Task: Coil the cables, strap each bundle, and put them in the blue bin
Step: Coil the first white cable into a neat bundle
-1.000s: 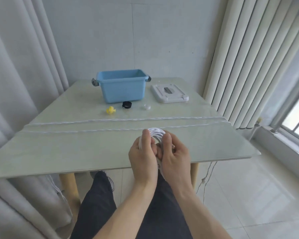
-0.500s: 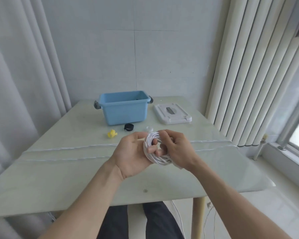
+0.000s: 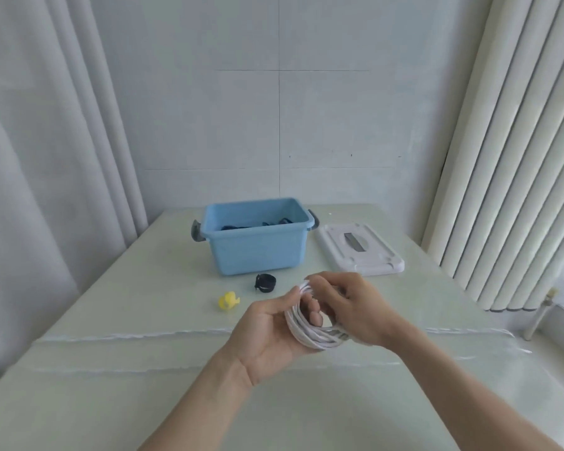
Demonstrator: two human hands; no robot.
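Observation:
Both hands hold a coiled white cable (image 3: 310,333) above the table's middle. My left hand (image 3: 267,333) cups the coil from the left, fingers through its loop. My right hand (image 3: 355,307) pinches the coil's top and right side. Two more white cables (image 3: 127,336) lie stretched across the table beneath my hands. The blue bin (image 3: 258,239) stands at the back with dark cables inside. A black strap (image 3: 265,283) and a yellow strap (image 3: 228,301) lie in front of the bin.
The bin's white lid (image 3: 360,249) lies to the right of the bin. The pale glass table (image 3: 111,402) runs to curtains on the left and vertical blinds on the right. A wall stands behind.
My hands have carried the coil up and forward from the table's near edge to above its middle. The camera has tilted up, so the bin's inside shows.

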